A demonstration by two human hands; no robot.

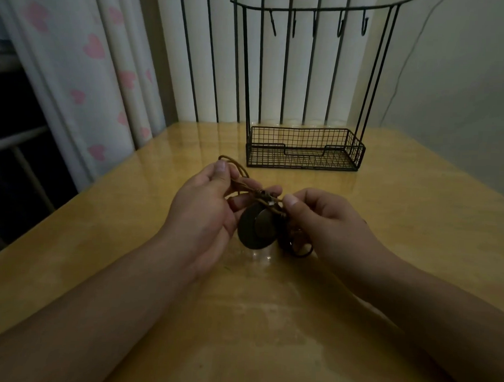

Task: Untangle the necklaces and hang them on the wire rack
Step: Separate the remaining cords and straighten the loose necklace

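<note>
Holding tangled necklaces [258, 216] between both hands: left hand [207, 206] grips cords, right hand [327, 219] pinches knot.

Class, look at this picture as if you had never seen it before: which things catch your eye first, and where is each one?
First, the two hands at the centre: the left hand and right hand pinch a tangle of brown cord necklaces, with round dark pendants hanging just above the table. Behind them, at the table's far edge, stands a black wire rack, its hooks bare.
</note>
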